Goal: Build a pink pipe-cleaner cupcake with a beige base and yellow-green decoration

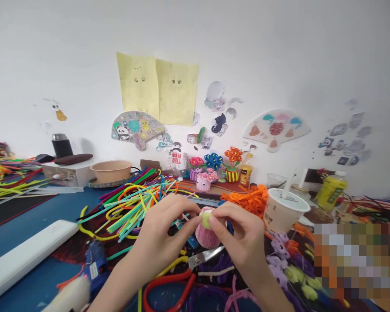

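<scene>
Between the fingertips of both hands is a small yellow-green piece with a white upper edge; its exact kind is unclear. My right hand pinches it with thumb and forefinger. From the other side, my left hand has its thumb and forefinger closed at the white edge. Just below the piece, a pink ribbed pot stands on the table, partly covered by the fingers. Scissors with red handles lie nearer to me, their blades pointing toward the pot.
Colourful pipe cleaners spread left of centre. Behind them stand pipe-cleaner flower pots. A white cup with a straw, a yellow bottle and lilac flowers are at right. A long white bar and glue gun lie left.
</scene>
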Motion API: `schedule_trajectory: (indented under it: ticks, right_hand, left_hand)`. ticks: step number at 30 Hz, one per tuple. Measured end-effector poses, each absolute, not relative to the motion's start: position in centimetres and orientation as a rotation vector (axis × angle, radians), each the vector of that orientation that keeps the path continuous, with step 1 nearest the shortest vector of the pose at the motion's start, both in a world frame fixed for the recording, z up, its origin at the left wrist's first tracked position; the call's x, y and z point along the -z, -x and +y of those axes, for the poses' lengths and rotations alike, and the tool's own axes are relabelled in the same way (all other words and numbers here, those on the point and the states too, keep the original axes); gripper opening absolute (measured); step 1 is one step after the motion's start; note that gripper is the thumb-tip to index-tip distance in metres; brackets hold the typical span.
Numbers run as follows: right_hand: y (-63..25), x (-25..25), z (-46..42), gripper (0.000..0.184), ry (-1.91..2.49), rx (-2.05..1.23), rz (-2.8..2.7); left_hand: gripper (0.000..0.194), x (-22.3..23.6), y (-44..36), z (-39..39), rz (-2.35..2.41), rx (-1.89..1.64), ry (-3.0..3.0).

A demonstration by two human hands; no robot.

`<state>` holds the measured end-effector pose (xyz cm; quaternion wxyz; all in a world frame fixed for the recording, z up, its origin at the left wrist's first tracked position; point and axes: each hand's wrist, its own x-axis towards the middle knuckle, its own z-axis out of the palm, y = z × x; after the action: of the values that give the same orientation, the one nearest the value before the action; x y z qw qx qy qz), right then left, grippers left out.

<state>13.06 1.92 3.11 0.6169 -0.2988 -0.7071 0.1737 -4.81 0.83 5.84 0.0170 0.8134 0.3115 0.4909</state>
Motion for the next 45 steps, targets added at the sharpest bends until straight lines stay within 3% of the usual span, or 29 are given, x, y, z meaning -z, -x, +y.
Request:
schedule_trajectory:
  ticks: [7,24,38,45]
  right_hand:
    - [-12.8,-2.7,1.8,0.015,0.682,-0.251,-1.677]
    - [-12.6,-2.9,1.6,0.014,0.681,-0.238,-1.672]
    - [-12.5,-2.9,2.0,0.016,0.659,0.001,-1.807]
    - [-12.6,-2.9,2.1,0.019,0.635,0.004,-1.819]
  left_hand:
    - [0.007,-4.9,4.5,1.1,1.094,-1.605,-2.856]
    - [0.006,-4.9,4.6,0.9,1.139,-1.604,-2.901]
    - [0.036,-6.2,5.1,0.5,1.163,-1.471,-3.477]
    - [0.036,-6.4,5.1,0.2,1.018,-1.522,-3.545]
